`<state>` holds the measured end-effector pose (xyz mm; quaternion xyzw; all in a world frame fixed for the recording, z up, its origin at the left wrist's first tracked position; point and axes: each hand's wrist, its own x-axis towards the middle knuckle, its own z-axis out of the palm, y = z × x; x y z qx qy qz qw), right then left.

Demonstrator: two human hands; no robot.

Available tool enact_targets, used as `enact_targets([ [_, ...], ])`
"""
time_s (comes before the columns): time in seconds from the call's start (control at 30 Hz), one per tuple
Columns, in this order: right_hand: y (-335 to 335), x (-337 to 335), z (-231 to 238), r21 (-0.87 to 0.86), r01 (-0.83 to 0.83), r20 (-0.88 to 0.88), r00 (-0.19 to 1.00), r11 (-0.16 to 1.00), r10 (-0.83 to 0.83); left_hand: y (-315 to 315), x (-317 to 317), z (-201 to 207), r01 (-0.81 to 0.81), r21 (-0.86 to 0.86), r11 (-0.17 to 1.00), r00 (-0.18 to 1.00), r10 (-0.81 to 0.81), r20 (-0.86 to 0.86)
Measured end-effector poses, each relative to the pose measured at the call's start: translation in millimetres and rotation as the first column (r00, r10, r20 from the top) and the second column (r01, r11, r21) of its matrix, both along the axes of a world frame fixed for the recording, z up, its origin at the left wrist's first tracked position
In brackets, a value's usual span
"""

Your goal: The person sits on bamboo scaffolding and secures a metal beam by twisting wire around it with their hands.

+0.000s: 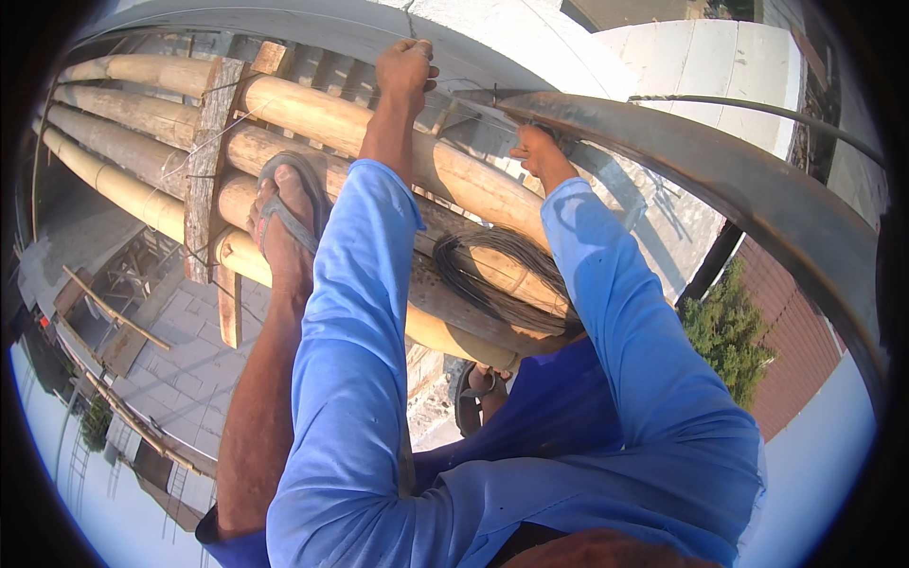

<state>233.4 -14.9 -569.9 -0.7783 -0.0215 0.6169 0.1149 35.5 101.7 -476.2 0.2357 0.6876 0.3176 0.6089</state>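
My left hand (405, 72) is raised in front of the pale concrete beam, its fingers pinched on a thin dark wire (410, 21) that runs up from them. To its right, my right hand (536, 151) is closed under the end of a long, dark, rusty metal beam (682, 142). Something dark shows at its fingers, too small to name. Below and between my forearms, a coil of dark binding wire (473, 284) lies on thick bamboo poles (312, 114). My sandalled left foot (289, 204) stands on these poles.
A rough wooden crosspiece (210, 170) is lashed over the poles at left. The concrete beam (530, 38) runs along the far side. Far below lie a paved surface (189, 369), a red roof (781, 322) and a green tree (729, 331). Gaps open beside the poles.
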Motion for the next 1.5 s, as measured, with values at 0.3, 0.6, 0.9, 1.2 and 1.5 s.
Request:
enact_targets([
  [0.3,-3,4,0,0.011,-0.128,-0.032,0.991,0.992,0.129,-7,2,-3,0.07,-0.008,0.997,0.997,-0.07,0.036],
  [0.6,-7,-3,23,0.046,-0.069,0.037,0.997,0.997,0.067,-15,30,16,0.077,-0.029,0.997,0.997,-0.077,0.002],
  [0.9,-5,-2,36,0.011,-0.137,0.093,0.986,0.991,0.135,-12,37,20,-0.043,0.058,0.997,0.988,0.034,0.15],
  [1.2,7,-47,141,-0.063,-0.912,0.489,0.326,0.405,0.809,-85,-29,150,0.038,0.151,0.988,0.93,-0.09,0.356],
  [1.5,-3,-52,277,0.657,-0.726,0.484,0.611,0.2,0.626,-77,-49,266,-0.278,0.448,0.85,0.877,0.034,0.48],
])
